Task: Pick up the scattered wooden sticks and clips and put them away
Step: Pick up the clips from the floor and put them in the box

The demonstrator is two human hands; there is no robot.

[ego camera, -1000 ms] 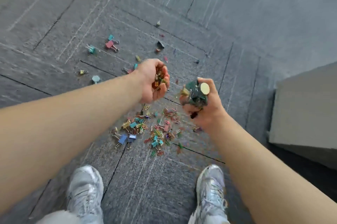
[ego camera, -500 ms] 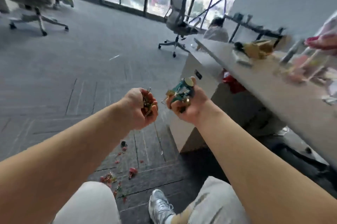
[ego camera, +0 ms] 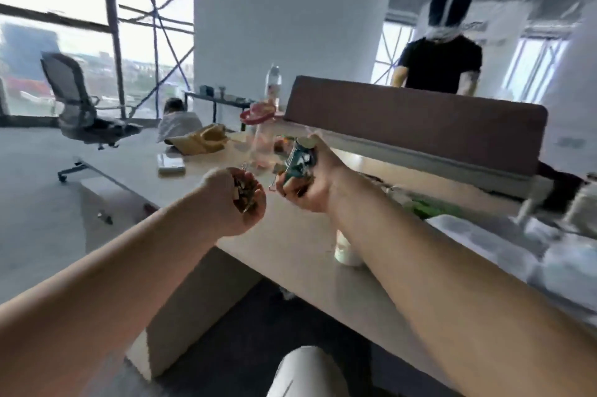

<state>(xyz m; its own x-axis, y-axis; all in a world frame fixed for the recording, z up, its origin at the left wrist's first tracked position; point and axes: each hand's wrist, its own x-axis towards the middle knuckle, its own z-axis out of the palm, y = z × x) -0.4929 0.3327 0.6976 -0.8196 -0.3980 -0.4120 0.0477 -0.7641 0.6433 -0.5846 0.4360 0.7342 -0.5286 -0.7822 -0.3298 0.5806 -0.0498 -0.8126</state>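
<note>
Left hand [ego camera: 239, 202] cupped palm-up, fingers curled round a heap of small mixed-colour metal clips [ego camera: 244, 194]. Right hand [ego camera: 310, 185] clenched on a bunch of teal-green binder clips [ego camera: 298, 160]. Both hover over the white desk [ego camera: 290, 244] nr its front edge, close but apart. No wooden sticks visible. Blurry clear plastic jar w/ pink rim [ego camera: 260, 134] stands just beyond, prob. the drop spot. Hold left palm level & tip slowly over the mouth, since loose bits at the heap's edge may spill.
</note>
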